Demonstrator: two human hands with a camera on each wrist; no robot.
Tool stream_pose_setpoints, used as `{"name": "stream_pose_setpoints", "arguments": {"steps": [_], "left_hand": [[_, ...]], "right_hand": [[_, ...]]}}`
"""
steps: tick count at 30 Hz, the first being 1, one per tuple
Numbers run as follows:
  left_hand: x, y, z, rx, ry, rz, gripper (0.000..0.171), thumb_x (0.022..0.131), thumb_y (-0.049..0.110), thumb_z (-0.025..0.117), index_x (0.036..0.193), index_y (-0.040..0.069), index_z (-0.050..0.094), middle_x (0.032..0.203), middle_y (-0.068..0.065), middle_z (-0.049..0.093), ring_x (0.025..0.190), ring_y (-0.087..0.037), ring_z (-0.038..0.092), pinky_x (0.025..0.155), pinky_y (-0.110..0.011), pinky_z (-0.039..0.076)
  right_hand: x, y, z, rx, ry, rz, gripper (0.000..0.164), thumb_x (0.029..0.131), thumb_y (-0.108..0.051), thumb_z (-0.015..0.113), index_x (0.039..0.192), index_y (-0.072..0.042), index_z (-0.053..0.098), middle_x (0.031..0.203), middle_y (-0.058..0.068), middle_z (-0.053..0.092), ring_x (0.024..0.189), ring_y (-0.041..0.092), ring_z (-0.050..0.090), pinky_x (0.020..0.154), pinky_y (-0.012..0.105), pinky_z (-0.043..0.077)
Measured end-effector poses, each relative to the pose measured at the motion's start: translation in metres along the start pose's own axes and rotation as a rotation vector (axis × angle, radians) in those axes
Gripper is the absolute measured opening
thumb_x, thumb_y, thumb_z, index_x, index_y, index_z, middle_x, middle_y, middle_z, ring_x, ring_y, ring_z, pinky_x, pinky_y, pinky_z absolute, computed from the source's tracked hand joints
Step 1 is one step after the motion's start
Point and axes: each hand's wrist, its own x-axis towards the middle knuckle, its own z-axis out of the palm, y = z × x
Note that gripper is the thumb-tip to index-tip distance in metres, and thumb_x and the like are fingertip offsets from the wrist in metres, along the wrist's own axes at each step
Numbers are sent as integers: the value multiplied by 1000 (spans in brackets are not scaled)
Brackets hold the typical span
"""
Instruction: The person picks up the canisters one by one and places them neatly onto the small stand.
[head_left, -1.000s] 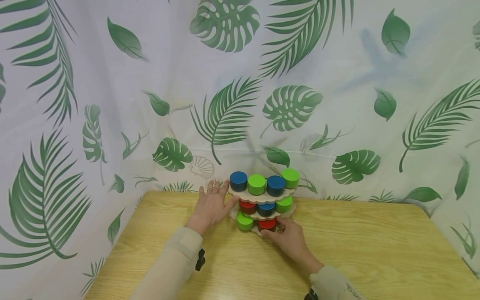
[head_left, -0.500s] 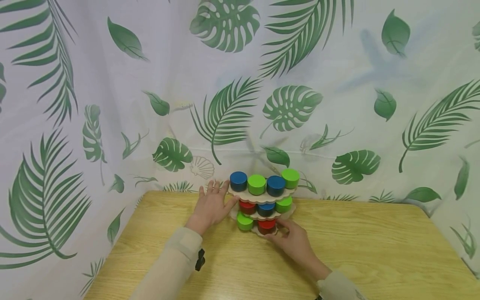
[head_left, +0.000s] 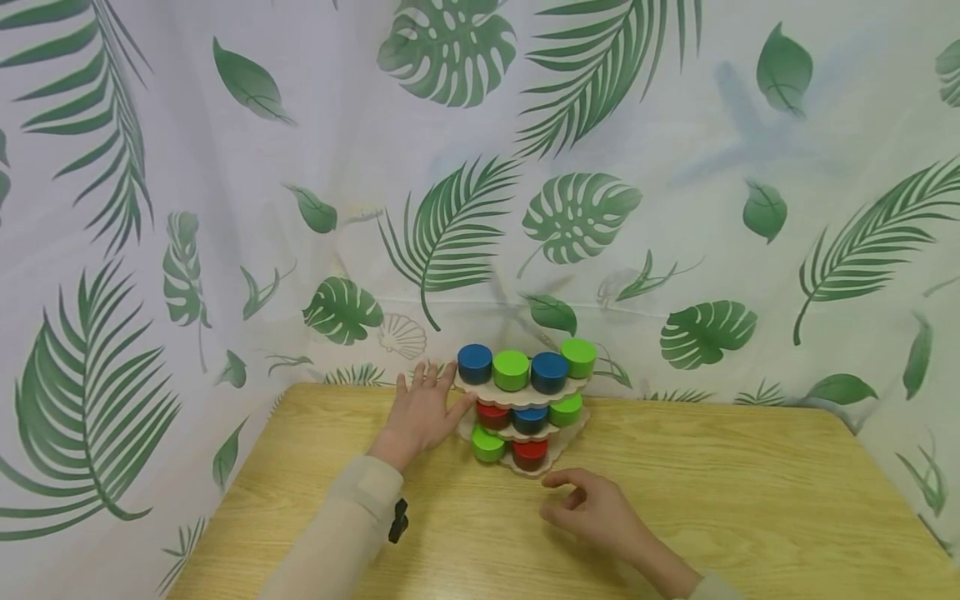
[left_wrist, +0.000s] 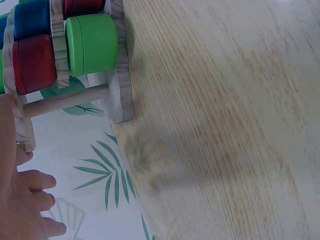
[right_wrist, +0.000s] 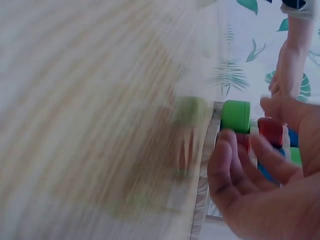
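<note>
A wooden stand [head_left: 564, 442] of three scalloped tiers stands near the back of the table, bearing coloured cylinders. On its lowest tier sit a green cylinder [head_left: 488, 444] and a red cylinder [head_left: 530, 455]. The middle tier holds red, blue and green ones; blue and green ones line the top. My left hand [head_left: 422, 417] lies at the stand's left side, fingers spread, thumb against the tier edge. In front of the stand, apart from it, my right hand [head_left: 596, 510] hovers with loosely bent fingers and nothing between them. The right wrist view shows the same hand [right_wrist: 270, 185] partly hiding the cylinders.
The wooden table [head_left: 750, 500] extends to both sides of the stand and toward me. Directly behind the stand hangs a white cloth [head_left: 675, 250] printed with green leaves.
My right hand has let go of the red cylinder on the lowest tier and drawn back toward me and to the right. The left hand has stayed in place.
</note>
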Motion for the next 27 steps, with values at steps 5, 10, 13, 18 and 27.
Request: {"name": "stream_pose_setpoints", "arguments": {"steps": [5, 10, 13, 18, 27], "left_hand": [[1, 0, 0, -7, 1, 2, 83, 107, 69, 31, 169, 14, 26, 171, -22, 29, 162, -43, 19, 128, -68, 16], [0, 0, -1, -4, 5, 2, 82, 108, 68, 31, 169, 14, 27, 171, -23, 30, 162, -43, 20, 128, -68, 17], [-1, 0, -2, -2, 8, 4, 81, 108, 67, 32, 168, 13, 28, 171, -23, 31, 162, -44, 21, 128, -68, 18], [-1, 1, -2, -7, 4, 5, 81, 108, 67, 33, 168, 13, 29, 170, -23, 32, 162, -44, 22, 128, -68, 18], [-3, 1, -4, -8, 13, 12, 81, 108, 66, 33, 168, 11, 30, 169, -24, 33, 161, -45, 22, 127, -69, 19]], "right_hand": [[-16, 2, -2, 61, -237, -106, 36, 96, -22, 78, 127, -6, 71, 116, 14, 73, 86, 9, 67, 68, 22, 54], [-29, 0, 2, 195, -429, -53, 36, 100, -19, 72, 134, -9, 68, 115, 13, 71, 90, 14, 65, 74, 21, 53], [-34, 1, 5, 230, -501, -35, 37, 101, -20, 71, 137, -11, 66, 112, 11, 71, 89, 14, 63, 74, 20, 50], [-41, 6, 12, 284, -602, -19, 42, 100, -23, 74, 140, -13, 65, 114, 8, 69, 93, 13, 61, 77, 21, 49], [-49, 9, 27, 377, -738, -164, 37, 109, -23, 60, 142, -6, 62, 130, -1, 71, 112, 3, 66, 96, 20, 52]]}}
